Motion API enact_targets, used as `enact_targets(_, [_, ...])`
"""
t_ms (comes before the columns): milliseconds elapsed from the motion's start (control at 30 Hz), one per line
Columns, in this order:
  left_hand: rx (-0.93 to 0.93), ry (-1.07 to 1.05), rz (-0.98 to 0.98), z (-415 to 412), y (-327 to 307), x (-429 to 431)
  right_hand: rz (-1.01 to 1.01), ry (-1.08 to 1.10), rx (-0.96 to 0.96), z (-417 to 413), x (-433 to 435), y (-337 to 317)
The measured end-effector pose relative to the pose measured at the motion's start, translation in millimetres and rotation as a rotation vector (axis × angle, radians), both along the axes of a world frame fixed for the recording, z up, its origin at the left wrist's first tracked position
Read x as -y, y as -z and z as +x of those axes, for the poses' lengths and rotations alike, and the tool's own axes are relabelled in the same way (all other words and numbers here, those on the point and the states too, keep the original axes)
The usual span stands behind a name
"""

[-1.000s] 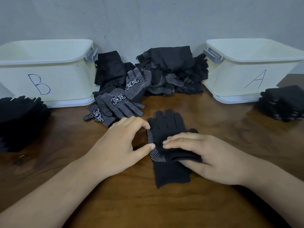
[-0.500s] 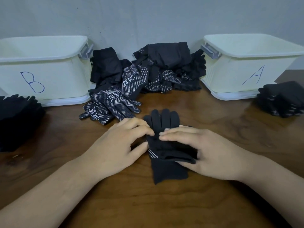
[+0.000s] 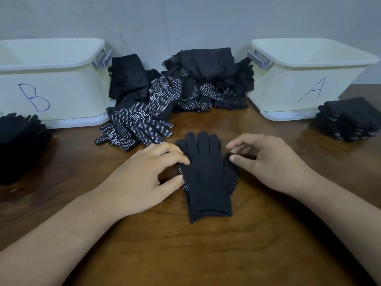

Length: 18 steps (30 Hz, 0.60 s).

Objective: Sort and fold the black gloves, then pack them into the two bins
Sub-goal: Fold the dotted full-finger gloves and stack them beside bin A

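Drawn back to the right since half a second ago: right hand [image 3: 268,162], no longer spread flat across the glove pair [image 3: 206,176]. Leaves the pair uncovered and lying flat, without the fold edge seen under the palm earlier. Hangs now just beside the pair's right edge, released, fingers loosely curled around nothing. Touches, with the thumb tip only, the fabric thumb sticking out on that side. Probably about to tuck it in ahead of a fold.

Left hand [image 3: 144,176]: barely shifted. Rests at the pair's left edge, index fingertip and thumb tip pressing down on the fabric, relaxed, gripping nothing. Seems placed to pin the pair against sliding during the tidying of the other side.

Glove pair: middle of the counter [image 3: 206,254], fingers pointing far, cuff near. White dots peeping out at both side edges, so probably two gloves stacked with the grip sides inward. Not folded yet, not in either bin.

Far left, bin B [image 3: 61,89]; far right, bin A [image 3: 299,83]. Insides hidden from this angle. Between them, against the wall, the unsorted pile [image 3: 206,65]. Spilling nearer and leftward from it, dotted gloves [image 3: 140,124] lying print side up, just beside the left hand's fingertips. Near each bin, a dark stack: left stack [image 3: 20,141], right stack [image 3: 350,120]. Presumably sorted batches, kept close to their bins for packing.
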<state>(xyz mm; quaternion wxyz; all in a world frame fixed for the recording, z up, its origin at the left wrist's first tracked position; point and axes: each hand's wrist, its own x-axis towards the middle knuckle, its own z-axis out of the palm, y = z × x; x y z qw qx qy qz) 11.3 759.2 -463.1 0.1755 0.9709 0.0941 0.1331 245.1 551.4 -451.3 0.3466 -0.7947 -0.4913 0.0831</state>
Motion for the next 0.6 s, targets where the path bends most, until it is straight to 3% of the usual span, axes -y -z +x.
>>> enact_targets(200, [0.023,-0.063,0.011,7.0,0.7,9.1,0.078,-0.011,0.15,-3.1,-3.3,-0.2])
enact_targets(300, [0.061,-0.122,-0.032,6.9,2.4,9.7,0.122,-0.208,0.163,-15.7,2.2,-11.4])
enact_targets(433, [0.083,-0.166,-0.194,1.9,1.5,6.6,-0.005,-0.465,0.153,-38.7,6.7,-12.9])
enact_targets(600, [0.026,-0.151,-0.181,1.5,-0.9,8.3,-0.05,-0.465,0.291,-43.9,5.0,-6.4])
